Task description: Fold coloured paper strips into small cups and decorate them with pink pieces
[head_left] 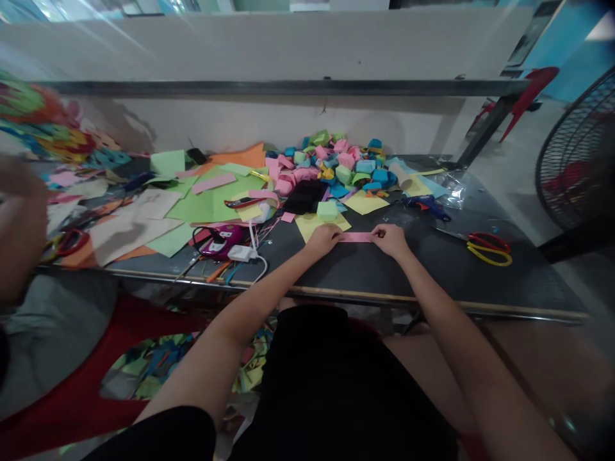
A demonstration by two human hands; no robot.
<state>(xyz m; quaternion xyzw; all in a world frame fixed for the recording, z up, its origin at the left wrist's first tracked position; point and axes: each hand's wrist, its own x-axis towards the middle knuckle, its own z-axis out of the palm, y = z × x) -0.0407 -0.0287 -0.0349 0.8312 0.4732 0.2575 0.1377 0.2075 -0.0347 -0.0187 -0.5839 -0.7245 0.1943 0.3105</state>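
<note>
A pink paper strip is stretched level between my two hands, just above or on the dark table. My left hand pinches its left end, and my right hand pinches the right end. Under and behind my left hand lies a yellow paper sheet, with a pale green folded paper piece on it. Farther back rises a heap of small folded paper pieces in pink, blue, green and yellow. Near the heap's front lies a flat black object.
Scissors with red and yellow handles lie at right, near a blue glue gun. A purple power strip with a white plug and cable sits left. Paper sheets cover the left side. A fan stands right; another person sits left.
</note>
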